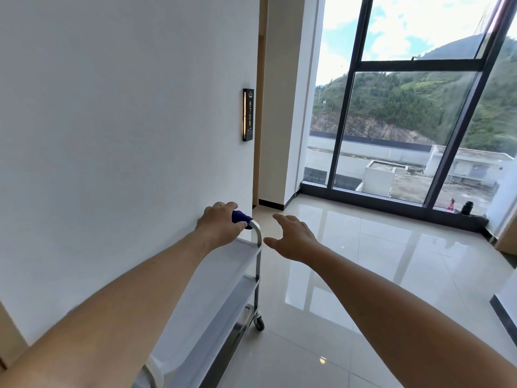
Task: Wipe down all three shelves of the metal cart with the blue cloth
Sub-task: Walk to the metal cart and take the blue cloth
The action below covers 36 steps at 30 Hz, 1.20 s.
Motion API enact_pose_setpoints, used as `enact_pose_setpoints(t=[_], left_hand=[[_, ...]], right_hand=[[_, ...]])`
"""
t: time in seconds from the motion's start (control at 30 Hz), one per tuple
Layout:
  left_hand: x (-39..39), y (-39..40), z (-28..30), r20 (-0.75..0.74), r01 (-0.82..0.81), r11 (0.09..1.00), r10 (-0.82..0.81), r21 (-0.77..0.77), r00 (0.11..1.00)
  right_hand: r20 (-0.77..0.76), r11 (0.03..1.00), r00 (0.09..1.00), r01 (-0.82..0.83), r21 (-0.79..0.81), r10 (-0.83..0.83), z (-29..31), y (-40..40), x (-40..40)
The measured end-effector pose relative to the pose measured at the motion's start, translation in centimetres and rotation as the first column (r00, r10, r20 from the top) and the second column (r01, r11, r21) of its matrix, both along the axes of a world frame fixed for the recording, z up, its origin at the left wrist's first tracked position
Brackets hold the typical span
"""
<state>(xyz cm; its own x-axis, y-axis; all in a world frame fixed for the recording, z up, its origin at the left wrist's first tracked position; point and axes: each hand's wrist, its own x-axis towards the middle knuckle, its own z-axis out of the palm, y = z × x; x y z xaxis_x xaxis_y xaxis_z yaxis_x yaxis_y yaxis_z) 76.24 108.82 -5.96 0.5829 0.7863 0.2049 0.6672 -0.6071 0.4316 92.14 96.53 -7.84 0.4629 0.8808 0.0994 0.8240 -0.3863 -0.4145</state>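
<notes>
The metal cart (256, 264) stands against the white wall at lower centre, its shelves running toward me and its far handle bar at the top. My left hand (219, 225) grips the blue cloth (241, 217) at the far end of the cart's handle; only a bunched corner of the cloth shows past my fingers. My right hand (293, 240) hovers just right of the handle with fingers spread, touching nothing. My left forearm hides much of the top shelf.
A white wall (126, 135) runs along the cart's left side, with a room number plate (248, 114). Glossy floor tiles (377, 275) spread to the right. A tall window (405, 121) fills the far side; a dark bottle (466, 207) sits at its base.
</notes>
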Motion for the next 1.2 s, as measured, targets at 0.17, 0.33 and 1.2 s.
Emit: enact_pose_setpoints(t=[0.17,0.33,1.2], left_hand=[[2.6,6.6,-1.8,-0.004,0.003,0.999,-0.004,-0.037,1.000],[4.9,11.8,-4.1,-0.007,-0.001,0.997,0.001,-0.078,1.000],[24.9,31.6,-10.7,-0.168,-0.314,0.929,0.284,-0.194,0.944]], right_hand=[[0.002,0.999,1.000,-0.009,-0.044,0.009,-1.1,6.6,2.5],[-0.023,0.997,0.999,-0.036,-0.067,0.035,-3.3,11.8,5.2],[-0.159,0.933,0.942,-0.321,-0.164,0.296,-11.7,38.7,28.6]])
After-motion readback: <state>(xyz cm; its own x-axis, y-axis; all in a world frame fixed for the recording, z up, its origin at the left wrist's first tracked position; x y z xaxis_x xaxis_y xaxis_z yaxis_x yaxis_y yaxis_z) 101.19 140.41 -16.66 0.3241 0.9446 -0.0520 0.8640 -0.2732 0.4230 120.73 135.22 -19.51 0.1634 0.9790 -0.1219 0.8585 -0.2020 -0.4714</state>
